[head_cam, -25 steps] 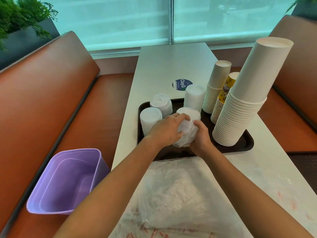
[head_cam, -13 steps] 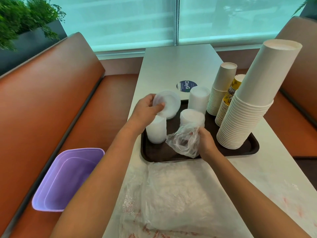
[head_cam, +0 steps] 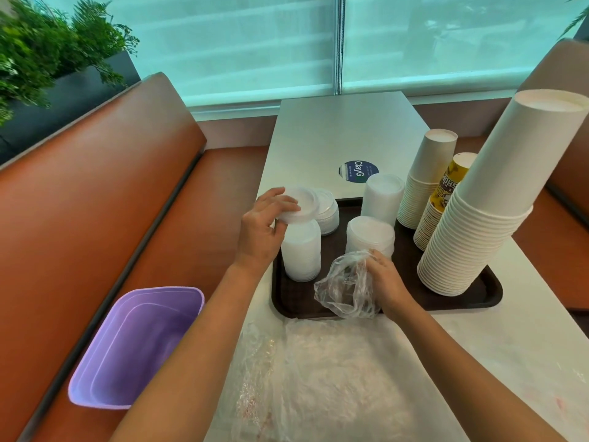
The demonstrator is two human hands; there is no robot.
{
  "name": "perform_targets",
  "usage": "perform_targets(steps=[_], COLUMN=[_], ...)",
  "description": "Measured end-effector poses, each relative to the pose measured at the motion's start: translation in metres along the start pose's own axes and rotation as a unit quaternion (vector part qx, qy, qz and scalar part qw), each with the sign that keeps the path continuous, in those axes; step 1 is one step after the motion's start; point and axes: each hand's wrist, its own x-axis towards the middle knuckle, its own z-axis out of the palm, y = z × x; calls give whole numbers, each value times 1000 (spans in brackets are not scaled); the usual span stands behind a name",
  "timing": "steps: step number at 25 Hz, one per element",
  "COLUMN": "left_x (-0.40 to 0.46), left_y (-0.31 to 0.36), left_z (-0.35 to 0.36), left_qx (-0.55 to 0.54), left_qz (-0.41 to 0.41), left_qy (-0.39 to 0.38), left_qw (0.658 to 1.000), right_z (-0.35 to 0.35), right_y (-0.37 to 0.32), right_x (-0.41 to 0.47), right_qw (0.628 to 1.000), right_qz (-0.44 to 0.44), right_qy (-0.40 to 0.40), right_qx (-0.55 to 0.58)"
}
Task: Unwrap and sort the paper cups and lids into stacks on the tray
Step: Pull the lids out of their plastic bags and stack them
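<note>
A dark brown tray [head_cam: 492,293] on the white table holds several white lid stacks and paper cup stacks. My left hand [head_cam: 263,229] grips a few white lids [head_cam: 301,205] just above the front-left lid stack [head_cam: 301,253]. My right hand [head_cam: 384,279] pinches a crumpled clear plastic wrapper [head_cam: 345,287] at the tray's front edge, right in front of a middle lid stack [head_cam: 369,236]. Behind stand a shorter lid stack [head_cam: 328,212] and a taller one [head_cam: 382,196]. On the right are a tall white cup stack [head_cam: 487,215], a yellow printed cup stack [head_cam: 441,196] and another white cup stack [head_cam: 424,180].
A large clear plastic bag [head_cam: 334,381] lies on the table near me. A purple bin [head_cam: 134,349] sits on the orange bench seat at the left. A round blue sticker [head_cam: 358,170] marks the table behind the tray. Plants stand at the far left.
My left hand lifted a few lids off the wrapped stack and carried them left, over the front-left stack. My right hand pulled the wrapper down off the middle stack toward the tray's front.
</note>
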Motion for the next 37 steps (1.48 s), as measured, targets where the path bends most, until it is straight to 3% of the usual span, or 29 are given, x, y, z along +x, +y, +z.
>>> perform_targets(steps=[7, 12, 14, 17, 19, 21, 25, 27, 31, 37], left_x=[-10, -18, -16, 0, 9, 16, 35, 42, 46, 24], left_y=[5, 16, 23, 43, 51, 50, 19, 0, -14, -20], left_z=[11, 18, 12, 0, 1, 3, -2, -1, 16, 34], left_qx=[-60, -61, -142, -298, -208, -149, -192, -153, -112, -5], left_qz=[64, 46, -17, -220, -262, -281, -399, -429, -433, -414], left_qy=[54, -19, -101, -203, -254, -246, -35, -3, -64, -168], left_qw=[995, 997, 985, 906, 908, 915, 896, 890, 892, 895], right_z=[20, 35, 35, 31, 31, 32, 25, 22, 24, 38], right_y=[-25, -45, -46, -45, -46, -46, -38, -30, -18, -17], right_x=[-3, -3, -3, -2, -4, -5, -1, 2, 7, 16], right_qw=[986, 992, 991, 992, 989, 987, 994, 989, 958, 948], right_qz=[-127, -43, -41, -60, -67, -75, -79, -40, -40, -36], right_qy=[-78, -100, -92, -91, -122, -126, -31, -25, -36, -55], right_qx=[-71, 69, 87, 66, 53, 66, -67, -142, -280, -312])
